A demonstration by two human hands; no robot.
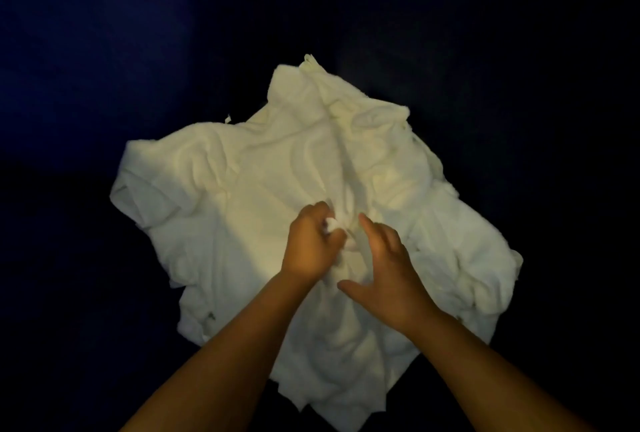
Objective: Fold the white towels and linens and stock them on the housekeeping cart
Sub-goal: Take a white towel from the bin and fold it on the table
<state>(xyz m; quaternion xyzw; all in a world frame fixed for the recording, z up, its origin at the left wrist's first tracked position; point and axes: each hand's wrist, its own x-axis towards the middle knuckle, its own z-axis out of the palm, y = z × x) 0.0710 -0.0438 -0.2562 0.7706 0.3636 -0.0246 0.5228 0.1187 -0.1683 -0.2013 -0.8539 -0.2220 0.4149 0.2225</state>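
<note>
**A:** Forearms (239, 345) came in nearest, up from the bottom edge. What were the hands doing?

**B:** The left hand (311, 248) had its fingers curled round a small bunch of white cloth near the middle of the heap. The right hand (386, 269) was just beside it, fingers spread and fairly straight, lying on the fabric. I could not tell whether it pinched anything.

**A:** And the linen itself?

**B:** One rumpled pile of white towels (277, 172) lay unfolded on a dark blue surface (104, 50), its layers overlapping. No cart was in view, and the light was too dim to count separate pieces.

**A:** How would it handle?

**B:** Soft and limp, I judged. Each piece looked light, though tangled layers might drag their neighbours along. It seemed neither fragile nor slippery. Grabbing the middle would only lift a wad. It would be better to find a hem or corner, like the frayed tip (309, 60) at the far side, then take two corners and shake the piece flat before folding.
</note>
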